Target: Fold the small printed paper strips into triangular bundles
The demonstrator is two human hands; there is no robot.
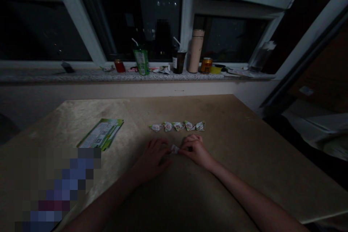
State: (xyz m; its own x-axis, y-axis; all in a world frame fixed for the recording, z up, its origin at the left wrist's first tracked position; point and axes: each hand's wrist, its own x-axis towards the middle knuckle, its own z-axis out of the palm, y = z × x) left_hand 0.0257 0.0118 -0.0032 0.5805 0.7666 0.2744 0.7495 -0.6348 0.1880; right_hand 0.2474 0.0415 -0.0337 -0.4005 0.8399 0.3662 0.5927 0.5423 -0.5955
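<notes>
The wrapped pieces (178, 126) were white with green, the packet (100, 134) green and white, the counter (231, 119) tan. The sill (95, 75) was speckled grey, the tall flask (195, 51) pale peach, the can (206, 66) orange-gold, the jar (119, 66) red.

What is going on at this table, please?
A person's two hands are at one small wrapped piece. The right hand pinches its end; the left hand is at the other end, its grip unclear. Five similar pieces lie in a row beyond, and a green packet lies to the left.
</notes>
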